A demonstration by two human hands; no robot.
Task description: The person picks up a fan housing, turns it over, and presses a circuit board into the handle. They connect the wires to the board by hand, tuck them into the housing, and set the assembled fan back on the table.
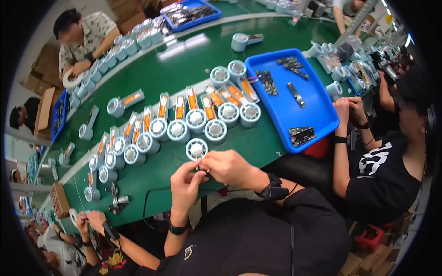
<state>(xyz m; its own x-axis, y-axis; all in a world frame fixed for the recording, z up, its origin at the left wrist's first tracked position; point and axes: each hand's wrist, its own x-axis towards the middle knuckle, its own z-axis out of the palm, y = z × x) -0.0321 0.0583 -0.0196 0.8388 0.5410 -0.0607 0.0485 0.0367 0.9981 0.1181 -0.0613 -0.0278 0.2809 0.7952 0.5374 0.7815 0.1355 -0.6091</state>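
Two bare hands: left hand [186, 181] and right hand [228, 166] meet at the fingertips over the green tabletop [154, 172], both closed in a pinch.
Small pinched piece [200, 168]: between the fingertips of both hands, partly dark, mostly covered by them; its kind cannot be told.
Nearest light-blue round plastic housing [197, 149]: just beyond the fingertips, its grille and white domed centre facing up; whether the fingers touch it cannot be told.
Similar light-blue housings with orange-filled clear handles [215, 130]: in rows ahead of the hands and toward the left.
Rectangular blue plastic tray [317, 108]: ahead and right of the right hand, apart from it, holding dark flat parts [301, 134].
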